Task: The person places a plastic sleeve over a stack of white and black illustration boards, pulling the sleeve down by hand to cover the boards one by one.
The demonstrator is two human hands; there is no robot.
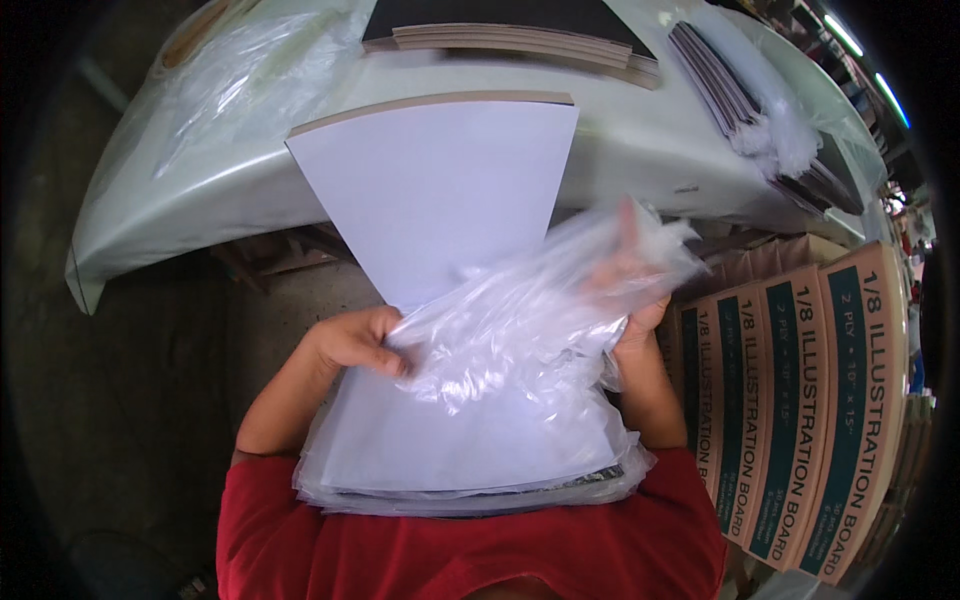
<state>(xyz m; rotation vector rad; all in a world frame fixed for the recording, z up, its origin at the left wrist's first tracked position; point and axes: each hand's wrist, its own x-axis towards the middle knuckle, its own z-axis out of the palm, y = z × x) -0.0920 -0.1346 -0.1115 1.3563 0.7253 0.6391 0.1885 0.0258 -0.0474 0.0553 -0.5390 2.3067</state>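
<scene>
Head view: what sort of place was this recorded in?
Probably a workshop or stockroom handling paper boards: labelled brown cartons stand at the right, a stack of dark boards lies on the pale table, and clear plastic is in the foreground.

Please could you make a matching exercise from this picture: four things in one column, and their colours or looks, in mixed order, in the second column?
Things
1. Shirt
2. Cartons at the right
3. Plastic between left hand and right hand
4. Board stack at the picture's top

Looks
A. Clear, wrinkled
B. Black on top
C. Red
D. Brown with dark green panels

Pairs: 1-C; 2-D; 3-A; 4-B
</scene>
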